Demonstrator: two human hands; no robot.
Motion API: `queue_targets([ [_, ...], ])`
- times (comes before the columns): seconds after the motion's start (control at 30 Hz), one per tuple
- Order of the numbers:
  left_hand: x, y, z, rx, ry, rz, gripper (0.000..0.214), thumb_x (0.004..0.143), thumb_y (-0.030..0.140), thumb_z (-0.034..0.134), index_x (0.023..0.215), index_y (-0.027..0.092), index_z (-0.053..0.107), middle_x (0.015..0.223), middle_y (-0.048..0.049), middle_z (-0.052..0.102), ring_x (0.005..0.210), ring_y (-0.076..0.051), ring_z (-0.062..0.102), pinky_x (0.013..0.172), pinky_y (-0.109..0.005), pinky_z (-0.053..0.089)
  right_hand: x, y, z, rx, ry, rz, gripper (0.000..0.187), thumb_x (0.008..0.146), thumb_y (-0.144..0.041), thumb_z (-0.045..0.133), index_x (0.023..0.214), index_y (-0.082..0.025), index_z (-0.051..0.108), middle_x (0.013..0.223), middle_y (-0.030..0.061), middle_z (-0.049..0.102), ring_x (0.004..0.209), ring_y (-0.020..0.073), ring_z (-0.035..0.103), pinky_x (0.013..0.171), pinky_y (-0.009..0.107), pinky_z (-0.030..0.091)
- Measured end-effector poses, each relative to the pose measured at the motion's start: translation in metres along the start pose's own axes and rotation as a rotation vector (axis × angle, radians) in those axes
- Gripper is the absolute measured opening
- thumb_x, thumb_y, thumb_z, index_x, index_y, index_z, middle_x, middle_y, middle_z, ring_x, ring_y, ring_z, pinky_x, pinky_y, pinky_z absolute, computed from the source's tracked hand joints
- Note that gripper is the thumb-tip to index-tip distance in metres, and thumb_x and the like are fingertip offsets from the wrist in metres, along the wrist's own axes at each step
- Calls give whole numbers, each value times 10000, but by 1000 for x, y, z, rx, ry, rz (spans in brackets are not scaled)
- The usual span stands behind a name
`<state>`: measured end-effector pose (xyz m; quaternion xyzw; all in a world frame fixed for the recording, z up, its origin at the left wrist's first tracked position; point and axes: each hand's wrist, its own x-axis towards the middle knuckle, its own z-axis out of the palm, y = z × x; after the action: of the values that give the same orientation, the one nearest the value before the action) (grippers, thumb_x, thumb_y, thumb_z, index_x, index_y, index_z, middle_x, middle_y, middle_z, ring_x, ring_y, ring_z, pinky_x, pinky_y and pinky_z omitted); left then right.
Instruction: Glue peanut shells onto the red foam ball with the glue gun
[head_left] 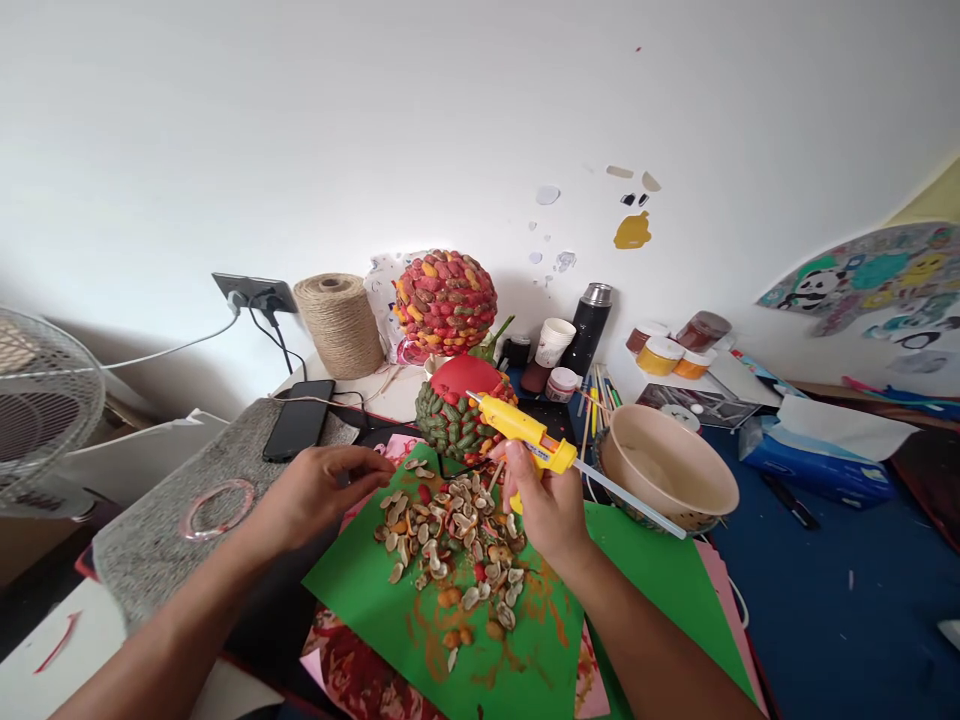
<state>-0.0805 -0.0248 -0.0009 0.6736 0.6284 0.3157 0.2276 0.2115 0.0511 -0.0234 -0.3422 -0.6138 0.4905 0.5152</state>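
Head camera view: peanut shells (461, 522), most of them unpainted, some red or orange, lie heaped on a paint-smeared green sheet (349, 572) before the person. At the sheet's left edge is the left hand (326, 495), its fingers bent and drawn close together; whether they pinch anything cannot be told. Across the heap, the right hand (551, 505) grips a yellow glue gun (521, 425), fingers closed round the handle, a translucent glue stick (630, 496) jutting from its back. Near the nozzle sits a red ball (465, 372), bare on top, with green shells covering its lower left. A black phone (300, 420) lies to the left, a beige bowl (697, 452) to the right. Farther back, a second ball (446, 300), covered in red, orange and brown, stands between a spool of twine (341, 325) and a black flask (589, 328) near the white wall (315, 130).
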Motion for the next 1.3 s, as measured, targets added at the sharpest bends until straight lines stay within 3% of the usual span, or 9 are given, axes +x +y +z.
queue_targets([
  [0.33,-7,-9,18,-51,-37,-12,419,1009,630,718,936,273,923,952,-78,923,850,-279,862,815,-318,647,0,7,-2,-17,15,-47,653,1066,-811,690,961,-187,855,513,-48,562,381,153,586,411,257,500],
  [0.57,-12,-15,12,-51,-22,-7,397,1003,627,787,831,280,873,798,-30,869,670,-222,781,638,-265,579,-4,13,-2,-56,-7,-73,571,1129,-705,682,910,-202,841,516,-28,599,410,150,585,459,268,510],
  [0.67,-16,-19,11,-21,34,74,282,1090,475,720,983,276,889,866,-29,884,714,-216,806,660,-258,584,-9,14,0,-63,-44,-95,526,1150,-619,697,825,-215,782,548,-22,598,446,148,581,476,270,501],
  [0.73,-17,-20,12,6,53,180,243,1127,380,676,1139,272,893,997,-54,900,854,-234,840,775,-270,618,-11,14,1,-62,-60,-102,496,1155,-587,701,838,-214,780,566,-22,599,457,147,575,477,273,493],
  [0.87,-17,-19,19,45,-17,357,273,1158,275,650,1322,304,866,1214,-83,865,1106,-257,807,965,-305,610,-13,16,1,-51,-63,-101,458,1163,-575,700,922,-205,822,586,-26,608,458,147,577,482,277,493],
  [1.0,-16,-16,25,45,-147,402,295,1175,202,612,1223,321,878,1095,-56,811,1022,-224,752,913,-287,570,-12,16,2,-56,-56,-116,488,1157,-622,696,938,-207,829,564,-32,609,443,149,586,479,275,495],
  [1.2,-14,-18,31,63,-168,399,262,1157,174,635,1155,295,867,1071,-50,793,1001,-220,738,910,-290,554,-10,7,4,-89,-54,-139,552,1149,-649,669,817,-225,790,523,-31,579,430,152,582,468,270,494],
  [1.3,-12,-16,31,61,-176,396,274,1168,203,616,1067,285,857,1038,-47,790,990,-216,738,898,-280,561,-10,5,5,-129,-49,-150,494,1138,-622,678,893,-223,838,547,-22,606,430,159,589,475,279,514],
])
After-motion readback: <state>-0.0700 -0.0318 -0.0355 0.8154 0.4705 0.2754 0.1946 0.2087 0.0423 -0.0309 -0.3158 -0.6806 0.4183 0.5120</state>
